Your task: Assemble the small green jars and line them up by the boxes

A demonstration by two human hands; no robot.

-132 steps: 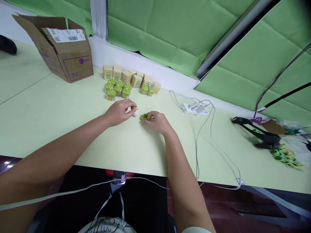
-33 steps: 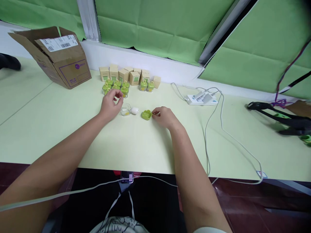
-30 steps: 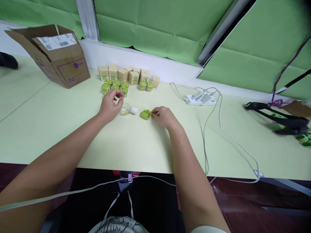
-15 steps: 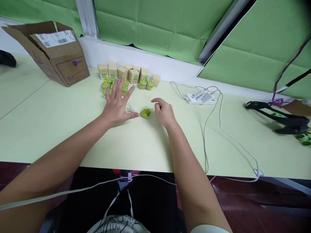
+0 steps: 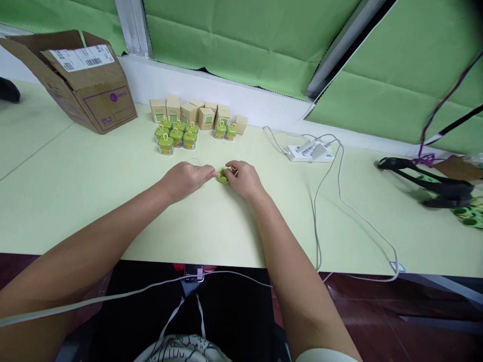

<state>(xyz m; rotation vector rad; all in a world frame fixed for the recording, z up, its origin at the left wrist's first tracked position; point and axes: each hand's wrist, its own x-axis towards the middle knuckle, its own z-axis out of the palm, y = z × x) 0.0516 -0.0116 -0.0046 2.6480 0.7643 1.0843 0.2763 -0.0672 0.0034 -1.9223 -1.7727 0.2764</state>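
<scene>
Stretching from side to side, a pale desk (image 5: 211, 226) fills the view. A big brown cardboard box (image 5: 105, 108) stands open near its back edge, on the left. Both hands are over the desk, about halfway between the near edge and the back edge. The left hand (image 5: 186, 180) is low, its fingers close together and pointing right; I cannot tell if it holds anything underneath. The right hand (image 5: 244, 179) has its thumb and fingers pinched on a green lid. A white power strip (image 5: 294, 154) sits to the right, near the back edge. Little brown paper boxes (image 5: 206, 118) stand along the back edge, with small jars (image 5: 165, 144) with green tops just in front.

The green lid (image 5: 222, 177) is between the two hands. It is right at the tips of the left hand and in the pinch of the right hand, so the right one is nearer. It looks roundish, so I see no long side. Behind the left hand, a thin see-through edge (image 5: 195, 160) peeks out.
</scene>
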